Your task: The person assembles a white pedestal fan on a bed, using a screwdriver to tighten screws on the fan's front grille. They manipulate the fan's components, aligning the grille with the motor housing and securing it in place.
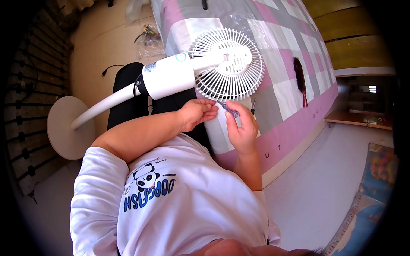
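A white fan lies tilted across my lap and the bed edge, with the back of its round grille facing up. My right hand is closed around a screwdriver with a clear purple handle, its tip at the grille's near rim. Close to that tip, my left hand has its fingers loosely stretched out beside the rim; whether they touch it is hard to see. The white motor housing joins a curved pole, which ends in a round base on the left.
A second screwdriver with a dark handle lies on the bed by my right hand. Farther right is a hairbrush. A clear plastic bag and a cable plug lie on the floor. An open cabinet stands right.
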Action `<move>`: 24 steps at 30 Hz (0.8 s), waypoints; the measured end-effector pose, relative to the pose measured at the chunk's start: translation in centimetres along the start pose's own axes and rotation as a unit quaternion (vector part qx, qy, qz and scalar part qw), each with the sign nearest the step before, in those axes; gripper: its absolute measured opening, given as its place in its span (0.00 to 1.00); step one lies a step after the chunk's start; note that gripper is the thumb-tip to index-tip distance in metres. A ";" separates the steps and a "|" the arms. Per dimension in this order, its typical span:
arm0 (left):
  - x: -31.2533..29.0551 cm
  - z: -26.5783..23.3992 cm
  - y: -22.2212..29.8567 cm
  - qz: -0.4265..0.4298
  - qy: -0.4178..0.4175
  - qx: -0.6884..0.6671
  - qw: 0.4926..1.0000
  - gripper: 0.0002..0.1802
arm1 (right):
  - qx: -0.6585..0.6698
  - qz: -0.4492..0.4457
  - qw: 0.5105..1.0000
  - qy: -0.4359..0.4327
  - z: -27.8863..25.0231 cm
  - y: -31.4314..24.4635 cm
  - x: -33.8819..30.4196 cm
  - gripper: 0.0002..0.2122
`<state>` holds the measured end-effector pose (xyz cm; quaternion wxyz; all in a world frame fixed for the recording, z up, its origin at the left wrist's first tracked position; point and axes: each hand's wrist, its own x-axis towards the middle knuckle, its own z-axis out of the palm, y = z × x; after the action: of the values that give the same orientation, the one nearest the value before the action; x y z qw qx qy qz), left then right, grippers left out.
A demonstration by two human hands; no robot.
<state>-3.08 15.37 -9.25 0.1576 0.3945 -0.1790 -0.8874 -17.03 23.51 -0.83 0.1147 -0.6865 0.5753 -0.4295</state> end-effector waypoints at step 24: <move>-0.2 0.0 0.2 0.004 -0.016 -0.014 1.000 0.15 | -0.059 0.020 0.997 -0.038 0.6 -0.6 1.4 0.11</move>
<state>-2.95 15.26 -9.06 0.1638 0.3774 -0.1704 -0.8954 -16.22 22.28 -0.12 0.1043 -0.6964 0.6081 -0.3666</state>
